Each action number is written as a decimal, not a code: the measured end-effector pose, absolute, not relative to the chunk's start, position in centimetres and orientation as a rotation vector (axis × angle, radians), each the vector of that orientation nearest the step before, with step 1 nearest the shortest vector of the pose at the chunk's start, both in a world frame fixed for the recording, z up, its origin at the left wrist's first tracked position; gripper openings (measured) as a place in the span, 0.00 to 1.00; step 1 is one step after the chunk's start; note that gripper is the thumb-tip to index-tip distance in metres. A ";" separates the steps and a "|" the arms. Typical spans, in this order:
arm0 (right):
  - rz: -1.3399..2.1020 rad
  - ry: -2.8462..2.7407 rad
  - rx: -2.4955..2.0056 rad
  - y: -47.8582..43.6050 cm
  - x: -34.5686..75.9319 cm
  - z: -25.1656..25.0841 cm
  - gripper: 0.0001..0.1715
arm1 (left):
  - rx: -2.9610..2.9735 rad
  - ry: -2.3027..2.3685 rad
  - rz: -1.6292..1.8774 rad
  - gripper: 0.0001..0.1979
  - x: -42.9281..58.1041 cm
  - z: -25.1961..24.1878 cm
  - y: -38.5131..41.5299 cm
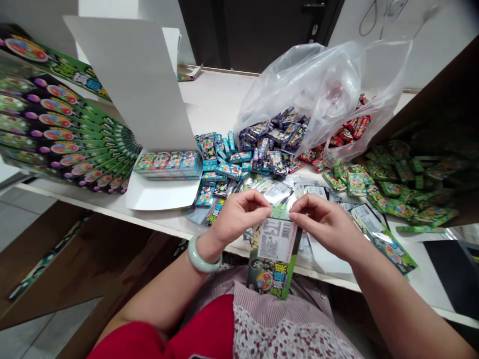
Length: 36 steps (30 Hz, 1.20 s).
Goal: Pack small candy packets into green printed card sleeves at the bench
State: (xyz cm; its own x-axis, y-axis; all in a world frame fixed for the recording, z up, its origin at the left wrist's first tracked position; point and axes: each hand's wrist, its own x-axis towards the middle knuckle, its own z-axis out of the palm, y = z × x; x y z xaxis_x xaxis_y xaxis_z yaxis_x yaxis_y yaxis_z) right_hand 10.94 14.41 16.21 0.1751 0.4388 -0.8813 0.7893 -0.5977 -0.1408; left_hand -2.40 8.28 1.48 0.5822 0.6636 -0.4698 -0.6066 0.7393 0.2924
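Between both hands hangs a flat candy packet (276, 249), dark and green with a white printed label, held by its top edge over my lap. My left hand (243, 212), a pale bangle on its wrist, pinches the top left corner. On the top right corner my right hand (322, 219) pinches in the same way. More flat packets (381, 237) lie on the table just beyond and to the right of my hands. Whether the held packet's top is sealed I cannot tell.
Piles of small blue boxes (228, 169), purple boxes (277, 144), red boxes (348, 132) and green boxes (396, 194) cover the table (209, 97). A clear plastic bag (314, 75) stands behind them. At left, an opened white carton (162, 194) holds packed boxes beside fanned printed cartons (75, 134).
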 end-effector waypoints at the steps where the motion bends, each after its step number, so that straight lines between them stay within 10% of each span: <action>1: -1.394 1.188 2.078 14.4 10.9 16.4 0.07 | 0.140 0.572 0.768 0.06 -2.5 1.4 8.1; 25: -1.121 1.757 1.999 9.9 11.5 15.8 0.08 | 0.357 0.666 0.811 0.01 -1.9 0.3 5.6; 36: -0.744 1.485 1.563 10.5 23.7 23.9 0.20 | 0.343 0.814 0.713 0.05 -0.4 -1.3 4.8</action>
State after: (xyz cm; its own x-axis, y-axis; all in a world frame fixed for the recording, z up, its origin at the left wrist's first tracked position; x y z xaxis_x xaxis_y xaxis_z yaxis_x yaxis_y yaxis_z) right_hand 23.67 10.49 23.88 0.1237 0.4898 -0.8630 0.9844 0.0488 0.1688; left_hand -0.43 4.85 -1.28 0.4743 0.6951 -0.5403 -0.4443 0.7188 0.5347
